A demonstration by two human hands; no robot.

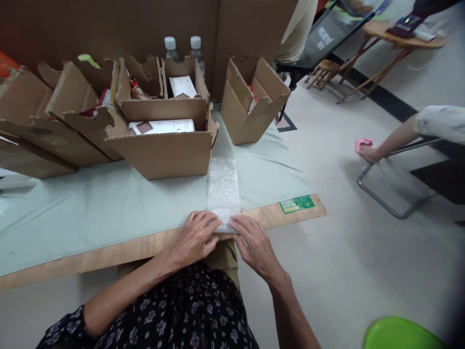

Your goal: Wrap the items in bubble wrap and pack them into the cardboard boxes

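Observation:
A narrow strip of bubble wrap (pixel 223 186) runs from the cardboard box toward me, its near end at the table's front edge. My left hand (pixel 198 235) grips the near end on its left side, fingers on top and thumb below. On the right side, my right hand (pixel 252 242) holds the same end in a like way. The near end looks thicker, as if folded or wrapped around something; what is inside, if anything, I cannot make out.
An open cardboard box (pixel 167 155) with white packs stands just beyond the strip. More cardboard boxes (pixel 80 111) crowd the left, one box (pixel 252 104) stands right. Two bottles (pixel 196 48) are behind. A seated person's leg (pixel 395 135) and a green stool (pixel 399 334) are off the table.

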